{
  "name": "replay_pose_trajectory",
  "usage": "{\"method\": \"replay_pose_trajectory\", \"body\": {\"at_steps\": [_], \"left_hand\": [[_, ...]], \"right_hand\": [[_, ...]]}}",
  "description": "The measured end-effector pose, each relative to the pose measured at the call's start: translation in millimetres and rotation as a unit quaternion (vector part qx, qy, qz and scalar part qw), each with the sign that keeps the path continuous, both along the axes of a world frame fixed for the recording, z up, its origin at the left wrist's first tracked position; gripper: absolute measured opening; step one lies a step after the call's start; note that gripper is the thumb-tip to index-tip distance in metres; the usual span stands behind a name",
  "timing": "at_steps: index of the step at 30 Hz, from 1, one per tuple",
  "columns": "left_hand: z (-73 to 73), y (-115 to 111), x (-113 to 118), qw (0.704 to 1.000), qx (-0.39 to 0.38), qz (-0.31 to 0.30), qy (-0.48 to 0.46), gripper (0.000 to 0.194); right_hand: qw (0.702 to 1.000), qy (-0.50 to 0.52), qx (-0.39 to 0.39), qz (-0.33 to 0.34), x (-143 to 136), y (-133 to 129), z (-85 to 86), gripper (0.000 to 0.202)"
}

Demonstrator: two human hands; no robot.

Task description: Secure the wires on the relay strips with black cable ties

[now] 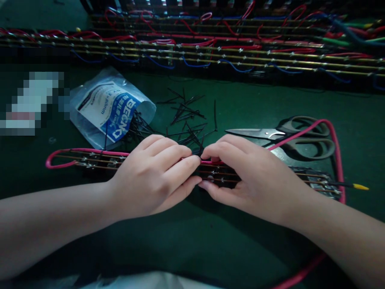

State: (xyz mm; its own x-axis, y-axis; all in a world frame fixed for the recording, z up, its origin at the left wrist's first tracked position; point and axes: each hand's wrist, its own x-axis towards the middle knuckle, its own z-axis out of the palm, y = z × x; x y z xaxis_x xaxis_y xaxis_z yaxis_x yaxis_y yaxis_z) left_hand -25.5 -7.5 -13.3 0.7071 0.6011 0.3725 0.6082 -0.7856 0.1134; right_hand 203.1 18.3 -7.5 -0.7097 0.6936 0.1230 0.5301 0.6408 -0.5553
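A long, narrow strip of thin brass rods on a black base [221, 176] lies crosswise in front of me. A red cable [339, 160] runs along its far edge, looping at both ends. My left hand [155, 174] closes over the middle of the strip, fingers on the far side and thumb on the near side. My right hand [255, 176] pinches the strip just beside it, fingertips nearly meeting the left ones. Black bits show by the fingertips; whether a cable tie is there I cannot tell. A black wire with a yellow tip [360, 187] sticks out at right.
Behind the hands, scissors [276, 134] lie on the green table [192, 245]. Loose black cable ties [186, 111] are scattered beside an opened clear bag [102, 106] of them. Longer wired rod assemblies [210, 52] line the back. A pixelated patch covers the left.
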Motion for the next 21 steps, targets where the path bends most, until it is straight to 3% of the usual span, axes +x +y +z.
{"method": "replay_pose_trajectory", "body": {"at_steps": [15, 21], "left_hand": [[-2.4, 0.1, 0.6, 1.0, -0.004, 0.021, -0.016, 0.014], [-4.2, 1.9, 2.0, 0.999, -0.014, 0.003, -0.033, 0.018]], "right_hand": [[1.0, 0.005, -0.007, -0.005, -0.1, -1.4, 4.9, 0.024], [1.0, 0.009, -0.007, -0.006, 0.8, 0.5, 1.2, 0.025]]}}
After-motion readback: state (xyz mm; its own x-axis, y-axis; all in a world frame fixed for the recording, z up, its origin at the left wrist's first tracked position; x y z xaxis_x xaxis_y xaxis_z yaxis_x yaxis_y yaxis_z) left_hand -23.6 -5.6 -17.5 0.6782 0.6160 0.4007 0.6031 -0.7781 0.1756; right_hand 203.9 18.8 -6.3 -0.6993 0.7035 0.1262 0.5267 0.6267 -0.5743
